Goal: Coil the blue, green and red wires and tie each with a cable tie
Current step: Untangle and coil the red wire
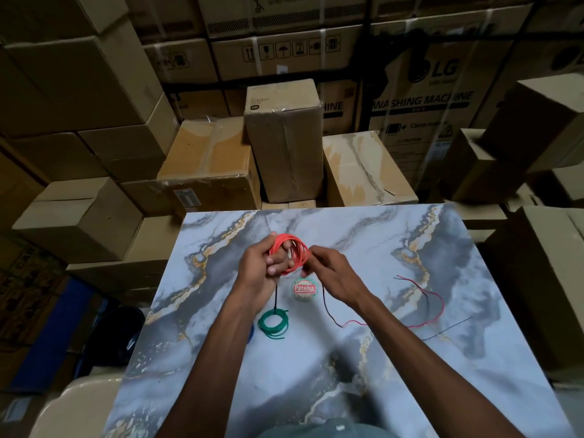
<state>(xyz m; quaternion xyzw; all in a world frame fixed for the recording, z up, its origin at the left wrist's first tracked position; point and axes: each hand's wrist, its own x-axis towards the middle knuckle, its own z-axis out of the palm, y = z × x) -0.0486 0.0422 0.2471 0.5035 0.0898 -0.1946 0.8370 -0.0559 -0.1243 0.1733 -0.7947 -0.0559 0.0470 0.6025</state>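
Observation:
Above the marble-patterned table (379, 358) my left hand (262, 263) grips a coil of red wire (292, 251), its loops wound around the fingers. My right hand (328, 273) pinches the coil's right side. A black cable tie (276, 298) hangs down from under my left hand. The green wire (272, 324) lies coiled on the table below, with a black tie on it. Only a sliver of the blue wire (251, 333) shows beside my left forearm, the rest is hidden.
A round labelled lid or roll (304, 289) lies under my hands. Thin loose red and black wires (423, 301) trail across the table's right half. Stacked cardboard boxes (284, 140) surround the table on all far sides.

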